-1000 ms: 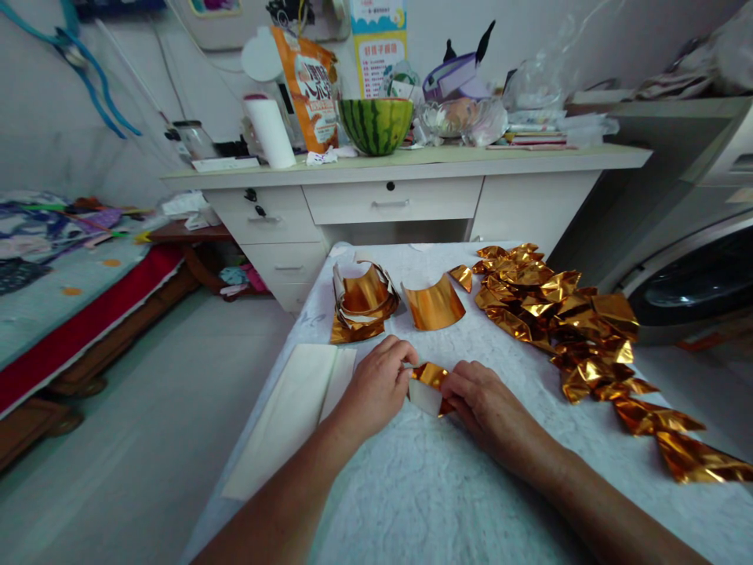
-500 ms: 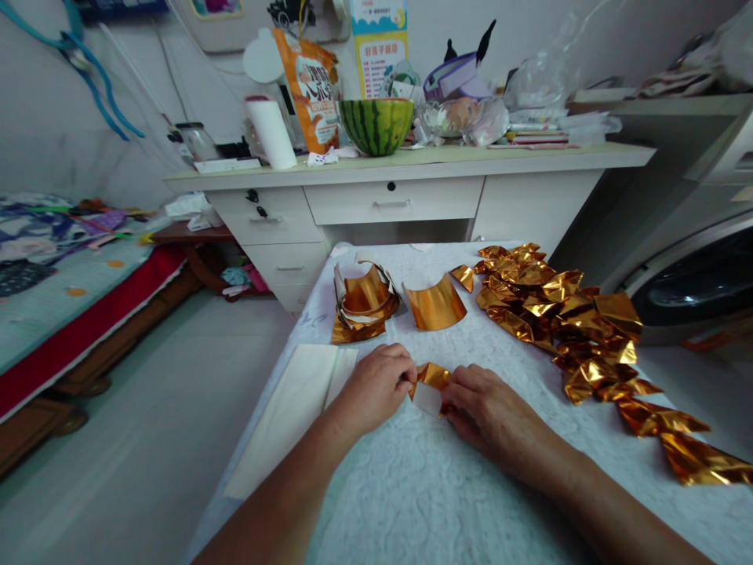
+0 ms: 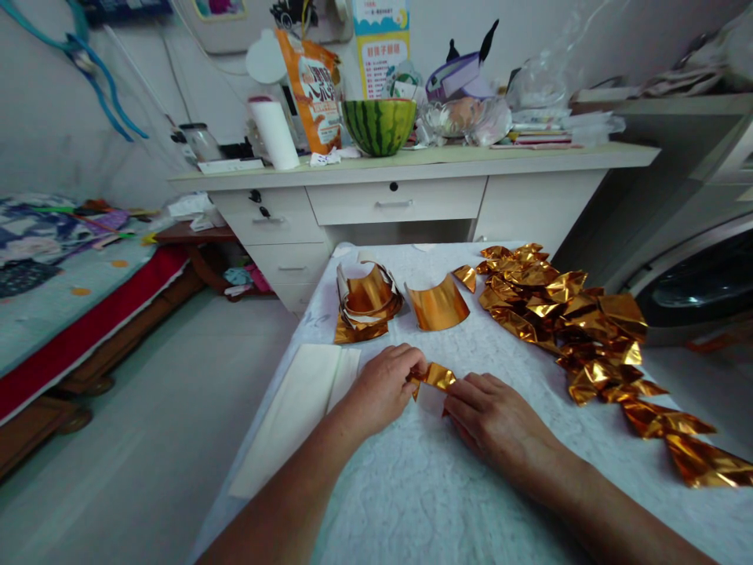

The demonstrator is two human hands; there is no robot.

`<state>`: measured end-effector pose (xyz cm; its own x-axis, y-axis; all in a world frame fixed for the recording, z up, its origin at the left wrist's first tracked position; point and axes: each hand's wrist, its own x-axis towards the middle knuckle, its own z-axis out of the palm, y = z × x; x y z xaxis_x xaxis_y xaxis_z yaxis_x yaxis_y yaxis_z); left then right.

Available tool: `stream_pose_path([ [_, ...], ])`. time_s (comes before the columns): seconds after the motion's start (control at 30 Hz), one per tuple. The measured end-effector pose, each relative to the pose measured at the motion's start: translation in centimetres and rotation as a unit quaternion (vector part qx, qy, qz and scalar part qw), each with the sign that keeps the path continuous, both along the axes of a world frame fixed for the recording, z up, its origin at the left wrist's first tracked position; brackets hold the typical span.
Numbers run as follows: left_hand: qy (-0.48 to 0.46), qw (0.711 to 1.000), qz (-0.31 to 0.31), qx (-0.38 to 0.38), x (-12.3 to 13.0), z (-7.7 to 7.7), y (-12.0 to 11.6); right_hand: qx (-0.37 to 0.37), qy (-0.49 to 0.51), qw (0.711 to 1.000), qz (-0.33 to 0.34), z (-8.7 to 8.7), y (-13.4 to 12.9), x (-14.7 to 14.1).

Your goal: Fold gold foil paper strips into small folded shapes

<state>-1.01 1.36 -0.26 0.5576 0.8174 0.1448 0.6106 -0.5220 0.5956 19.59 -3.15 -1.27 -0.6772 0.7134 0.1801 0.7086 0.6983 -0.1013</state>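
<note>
Two hands: left hand (image 3: pixel 391 384) and right hand (image 3: pixel 491 408), fingers curled nearly closed, pinch one gold foil piece (image 3: pixel 436 377) between them, one end each, just above the cloth-covered counter (image 3: pixel 400 502). Relative to that foil piece: one curved gold sheet (image 3: pixel 438 304) and one stack of curled gold sheets (image 3: pixel 365 302) behind it, one heap of folded gold pieces (image 3: pixel 547 302), too overlapped to count, to the right, white sheets (image 3: pixel 288 416) to the left.
</note>
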Motion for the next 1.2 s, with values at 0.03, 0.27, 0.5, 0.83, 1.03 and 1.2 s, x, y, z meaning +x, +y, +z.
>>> stream_pose_path([
  [0.03, 0.002, 1.0, 0.0, -0.001, 0.0, 0.0, 0.0, 0.003, 0.003, 1.0, 0.001, 0.0, 0.0, 0.0],
  [0.27, 0.045, 0.999, -0.014, -0.003, 0.0, 0.2, -0.2, 0.01, 0.021, 1.0, -0.01, -0.1, 0.1, 0.1],
  [0.5, 0.052, 0.998, -0.043, -0.012, 0.0, 0.3, -0.5, -0.031, 0.077, 0.995, -0.052, 0.5, 0.5, 1.0],
  [0.83, 0.085, 0.993, -0.061, 0.053, 0.8, -0.1, -1.0, -0.069, 0.09, 0.991, -0.066, 0.8, 0.6, 1.1],
  [1.03, 0.108, 0.988, -0.078, 0.074, 0.8, -0.1, -0.8, -0.088, 0.089, 0.988, -0.088, 0.7, 0.6, 0.9],
  [1.2, 0.121, 0.986, -0.086, 0.082, 0.7, 0.2, -0.8, -0.103, 0.082, 0.987, -0.094, 0.7, 0.8, 1.1],
])
